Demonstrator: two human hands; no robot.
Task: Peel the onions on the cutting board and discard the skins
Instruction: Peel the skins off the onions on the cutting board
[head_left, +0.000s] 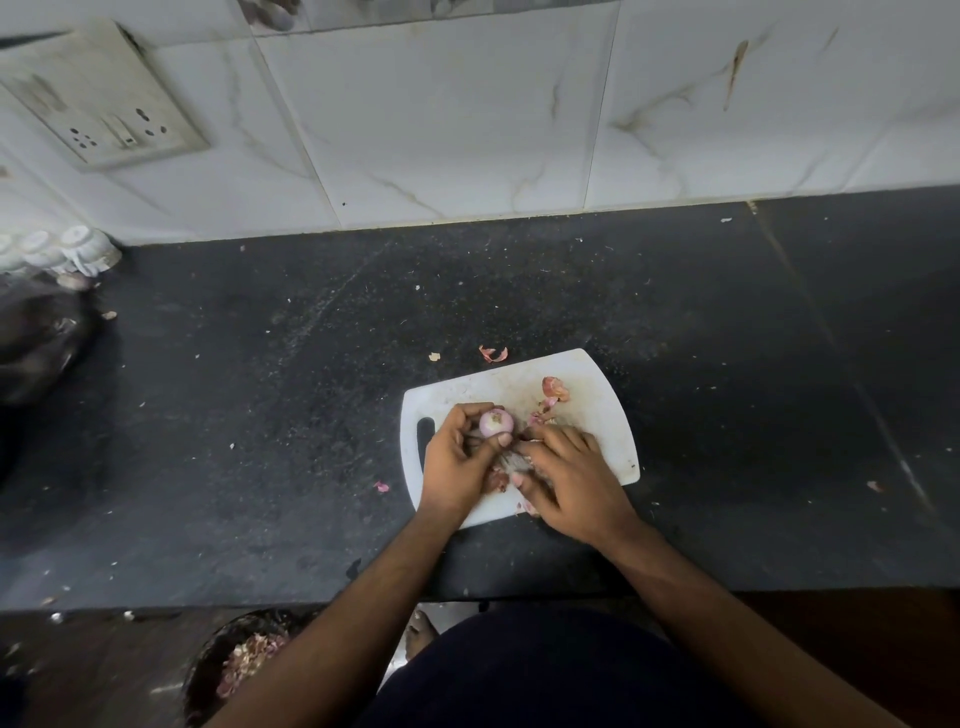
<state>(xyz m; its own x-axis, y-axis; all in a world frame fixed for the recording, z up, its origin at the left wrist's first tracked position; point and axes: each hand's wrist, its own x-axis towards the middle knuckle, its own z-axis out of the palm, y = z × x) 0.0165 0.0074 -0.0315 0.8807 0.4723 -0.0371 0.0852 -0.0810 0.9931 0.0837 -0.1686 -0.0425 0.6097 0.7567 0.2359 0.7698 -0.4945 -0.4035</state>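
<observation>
A: Where is the onion (495, 422) noted?

B: Over the middle of the board (597, 415), held in the left hand (457, 462). Fingers are curled round its far side, thumb pressed on its near side. The surface seen is pale pink, smooth.

A: Right hand (566, 480)?

B: Recorded just right of the onion, low over the board. Fingers are bent and closed on something grey and blurred near the thumb; what it is cannot be told.

A: Skins (553, 388)?

B: Loose pieces are logged on the board's far right part. One curl (492, 354) lies on the counter (260, 389) just beyond the board's far edge, one flake (382, 487) left of its near corner.

A: Anything else?

B: A dark bin (208, 670) with pink scraps is seen below the counter edge, near-left of the board.
</observation>
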